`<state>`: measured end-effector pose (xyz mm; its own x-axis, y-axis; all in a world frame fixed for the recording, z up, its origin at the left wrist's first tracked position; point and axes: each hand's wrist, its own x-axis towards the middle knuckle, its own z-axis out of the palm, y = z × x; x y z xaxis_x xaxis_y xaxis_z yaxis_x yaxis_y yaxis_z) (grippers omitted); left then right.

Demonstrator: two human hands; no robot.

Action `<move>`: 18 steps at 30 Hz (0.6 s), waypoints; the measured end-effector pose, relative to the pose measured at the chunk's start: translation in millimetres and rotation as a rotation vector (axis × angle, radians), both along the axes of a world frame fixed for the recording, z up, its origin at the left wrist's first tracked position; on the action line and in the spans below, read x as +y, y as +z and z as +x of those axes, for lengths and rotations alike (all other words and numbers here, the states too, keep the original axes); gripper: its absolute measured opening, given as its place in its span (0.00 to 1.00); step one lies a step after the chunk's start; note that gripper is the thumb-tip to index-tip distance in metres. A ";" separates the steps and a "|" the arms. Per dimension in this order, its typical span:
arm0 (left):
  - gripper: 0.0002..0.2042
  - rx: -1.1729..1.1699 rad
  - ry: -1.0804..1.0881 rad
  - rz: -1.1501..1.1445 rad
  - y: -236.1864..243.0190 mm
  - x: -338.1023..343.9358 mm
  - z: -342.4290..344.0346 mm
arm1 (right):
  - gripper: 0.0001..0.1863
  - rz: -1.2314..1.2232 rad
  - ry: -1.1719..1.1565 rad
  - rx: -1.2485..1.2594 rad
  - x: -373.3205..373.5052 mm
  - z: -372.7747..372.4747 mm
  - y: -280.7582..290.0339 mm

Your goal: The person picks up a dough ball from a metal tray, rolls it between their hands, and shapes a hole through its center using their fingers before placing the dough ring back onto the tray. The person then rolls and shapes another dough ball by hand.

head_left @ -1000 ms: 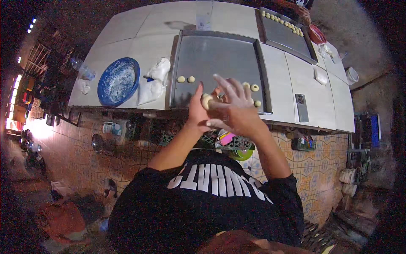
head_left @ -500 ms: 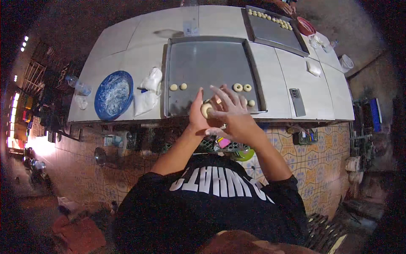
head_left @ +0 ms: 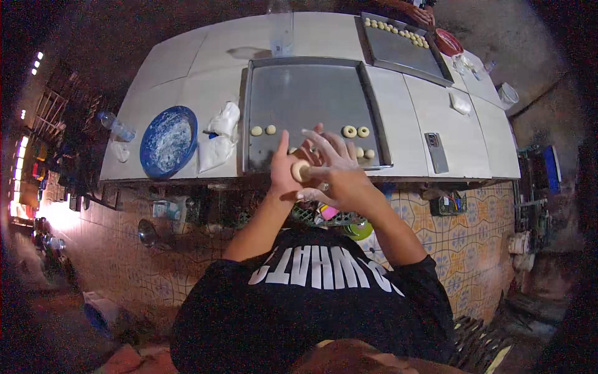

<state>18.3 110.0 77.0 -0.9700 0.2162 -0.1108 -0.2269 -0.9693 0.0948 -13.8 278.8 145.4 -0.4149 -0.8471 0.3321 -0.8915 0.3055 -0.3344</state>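
Observation:
My left hand (head_left: pixel 285 174) cradles a pale dough piece (head_left: pixel 300 171) against its palm, thumb raised. My floury right hand (head_left: pixel 336 172) lies over it with fingers spread, one of them pressing at the dough. Beyond both hands a large metal tray (head_left: pixel 305 87) holds a pair of dough balls (head_left: pixel 256 130) at left, two dough rings (head_left: pixel 362 131) at right and more small balls below those, some partly hidden by my fingers. Left of the tray are a blue basin (head_left: pixel 167 141) with white powder and a crumpled white bag (head_left: pixel 218 149).
A second tray (head_left: pixel 406 56) with rows of dough balls, a co-worker's hands (head_left: pixel 421 15) and a red bowl (head_left: pixel 448 42) are at back right. A phone (head_left: pixel 436 151), a small white bag (head_left: pixel 460 103) and plastic bottles (head_left: pixel 281 34) rest on the tiled table (head_left: pixel 398 100). Crates stand underneath.
Both my hands have shifted slightly left, still together around the dough. The tray and table appear lower in view than one second ago.

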 end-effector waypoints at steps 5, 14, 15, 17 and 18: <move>0.40 0.049 -0.007 0.000 8.0 -11.8 10.9 | 0.28 -0.106 -0.096 0.036 -11.2 1.3 -5.7; 0.39 0.109 0.023 0.088 8.3 -14.4 19.2 | 0.29 -0.090 -0.018 -0.029 -24.5 11.0 -9.9; 0.38 0.075 0.019 0.021 1.7 -17.2 16.9 | 0.29 -0.065 0.006 -0.093 -19.4 10.1 -6.7; 0.38 0.081 0.011 -0.010 -3.0 -19.9 19.4 | 0.28 -0.061 -0.031 -0.049 -17.5 4.4 0.7; 0.38 0.087 -0.007 -0.042 -4.6 -21.0 20.6 | 0.27 -0.068 -0.070 -0.036 -19.2 3.8 2.1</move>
<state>38.9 89.1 72.4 -0.9749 0.2197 -0.0354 -0.2225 -0.9625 0.1553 -10.0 259.6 147.5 -0.4852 -0.7915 0.3718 -0.8557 0.3421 -0.3884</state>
